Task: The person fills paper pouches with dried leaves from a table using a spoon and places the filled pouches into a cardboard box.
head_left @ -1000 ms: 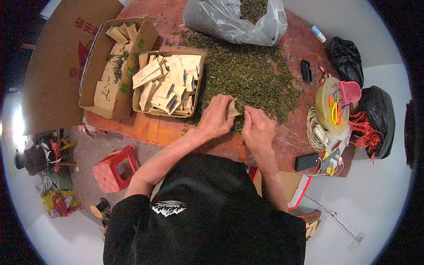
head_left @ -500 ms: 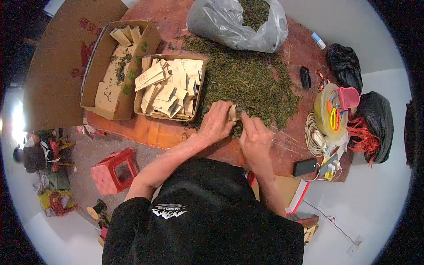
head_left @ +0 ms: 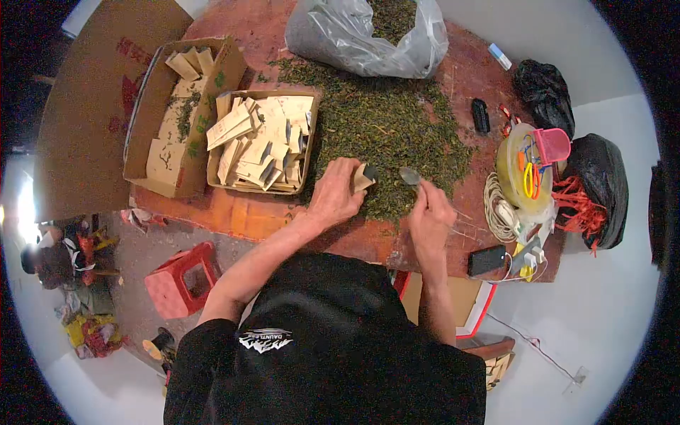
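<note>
My left hand (head_left: 336, 189) is closed around a small brown paper packet (head_left: 363, 178), its dark open mouth turned to the right. In my right hand (head_left: 431, 210) is a spoon (head_left: 409, 175), its bowl over the dried leaves and pointing up and left. The loose dried leaves (head_left: 397, 127) lie in a wide green-brown heap beneath both hands. Left of my left hand stands a shallow cardboard box (head_left: 309, 152) filled with several similar paper packets (head_left: 265, 145).
A taller cardboard box (head_left: 188, 152) holding a few packets stands at the left. A clear plastic bag (head_left: 340, 35) of leaves sits at the back. On the right are a plastic tub (head_left: 513, 163), rope (head_left: 498, 216), a phone (head_left: 486, 261) and black bags (head_left: 593, 177). A red stool (head_left: 177, 283) stands below.
My right hand has drawn away from the packet to the right, and the spoon now shows clearly. My left hand has shifted slightly left, still holding the packet. The whole view has shifted a little.
</note>
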### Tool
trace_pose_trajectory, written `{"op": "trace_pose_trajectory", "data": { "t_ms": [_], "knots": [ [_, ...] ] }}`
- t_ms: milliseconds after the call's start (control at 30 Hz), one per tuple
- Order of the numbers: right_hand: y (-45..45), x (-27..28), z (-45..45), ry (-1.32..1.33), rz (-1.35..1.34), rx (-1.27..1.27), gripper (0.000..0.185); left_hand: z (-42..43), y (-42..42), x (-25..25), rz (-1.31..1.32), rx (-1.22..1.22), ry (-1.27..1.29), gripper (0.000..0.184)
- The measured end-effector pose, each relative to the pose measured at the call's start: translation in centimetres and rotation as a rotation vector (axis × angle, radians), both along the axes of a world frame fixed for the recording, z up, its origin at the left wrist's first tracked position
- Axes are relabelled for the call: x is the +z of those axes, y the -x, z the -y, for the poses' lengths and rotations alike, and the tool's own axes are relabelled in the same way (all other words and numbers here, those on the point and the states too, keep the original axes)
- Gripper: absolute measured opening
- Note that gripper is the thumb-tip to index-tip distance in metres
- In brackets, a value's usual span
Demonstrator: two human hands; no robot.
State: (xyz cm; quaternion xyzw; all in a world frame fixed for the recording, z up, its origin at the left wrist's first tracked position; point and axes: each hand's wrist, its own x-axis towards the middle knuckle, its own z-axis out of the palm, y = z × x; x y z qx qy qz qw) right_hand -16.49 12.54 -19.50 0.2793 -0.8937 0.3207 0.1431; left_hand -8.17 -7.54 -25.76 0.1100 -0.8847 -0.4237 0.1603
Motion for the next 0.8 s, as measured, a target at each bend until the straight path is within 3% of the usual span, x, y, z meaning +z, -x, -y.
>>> {"op": "trace_pose_trajectory", "data": {
  "t_ms": [133,233,433,800],
  "knots": [
    [2.0,-3.6,-1.5,-0.056,0.005,-0.113,0.016,0.0,-0.2,0.3,0.002,-0.003,0.014,0.052],
    [2.8,-5.2,-1.4,-0.091,0.164,-0.204,0.018,0.0,-0.4,0.5,-0.009,-0.017,-0.008,0.051],
    [2.8,-5.4,0.8,0.177,0.615,-0.26,0.022,0.0,-0.5,0.3,-0.013,-0.015,0.001,0.052],
    [2.3,-6.2,1.7,0.385,0.759,-0.207,0.021,0.0,-0.6,0.7,0.031,-0.031,-0.01,0.052]
  ]
}}
